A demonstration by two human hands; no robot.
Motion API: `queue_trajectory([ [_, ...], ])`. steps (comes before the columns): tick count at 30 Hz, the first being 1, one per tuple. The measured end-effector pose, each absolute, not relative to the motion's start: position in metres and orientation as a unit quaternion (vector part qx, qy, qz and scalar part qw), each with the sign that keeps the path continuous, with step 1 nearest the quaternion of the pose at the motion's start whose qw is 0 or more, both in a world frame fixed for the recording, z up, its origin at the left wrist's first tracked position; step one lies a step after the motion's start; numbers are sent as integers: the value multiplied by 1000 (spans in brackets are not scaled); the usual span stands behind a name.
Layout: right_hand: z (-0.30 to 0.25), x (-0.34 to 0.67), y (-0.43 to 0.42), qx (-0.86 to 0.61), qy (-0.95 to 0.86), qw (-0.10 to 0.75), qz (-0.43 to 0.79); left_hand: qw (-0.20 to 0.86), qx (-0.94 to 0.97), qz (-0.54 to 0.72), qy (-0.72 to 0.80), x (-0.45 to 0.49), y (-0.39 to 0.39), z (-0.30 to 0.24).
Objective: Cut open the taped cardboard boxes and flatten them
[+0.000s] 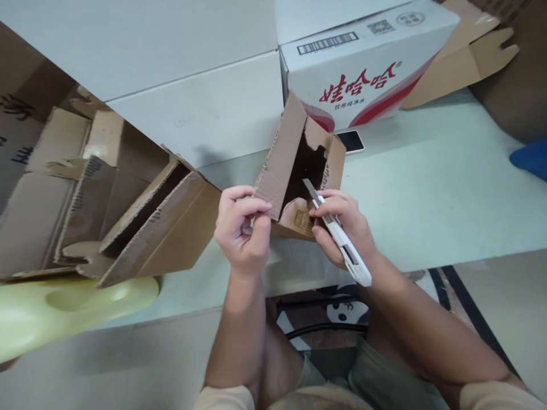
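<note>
A small brown cardboard box (284, 156) stands open and tilted on the pale table (427, 193). My left hand (241, 230) pinches the box's near-left wall between thumb and fingers. My right hand (342, 225) grips a white utility knife (342, 239). The knife's grey blade points up into the box's opening, close to the right wall.
Folded cardboard boxes (141, 222) lie stacked at the left, over a pale yellow plastic seat (64, 307). White cartons (192, 108) and a carton with red print (367, 74) stand behind. A phone (351, 140) lies beside the box. A blue object (532, 156) sits at the right edge.
</note>
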State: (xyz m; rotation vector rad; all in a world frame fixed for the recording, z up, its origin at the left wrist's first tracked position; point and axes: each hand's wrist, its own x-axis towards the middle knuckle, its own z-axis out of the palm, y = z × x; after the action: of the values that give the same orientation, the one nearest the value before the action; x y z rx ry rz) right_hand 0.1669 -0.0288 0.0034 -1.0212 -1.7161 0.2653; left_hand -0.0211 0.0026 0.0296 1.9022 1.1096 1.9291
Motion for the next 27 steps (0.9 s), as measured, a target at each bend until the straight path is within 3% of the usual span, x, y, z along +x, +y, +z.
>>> queue_trajectory([
  [27,2,166,-29,-424,-723,532,122,115,644,657,374,-20,3,30],
])
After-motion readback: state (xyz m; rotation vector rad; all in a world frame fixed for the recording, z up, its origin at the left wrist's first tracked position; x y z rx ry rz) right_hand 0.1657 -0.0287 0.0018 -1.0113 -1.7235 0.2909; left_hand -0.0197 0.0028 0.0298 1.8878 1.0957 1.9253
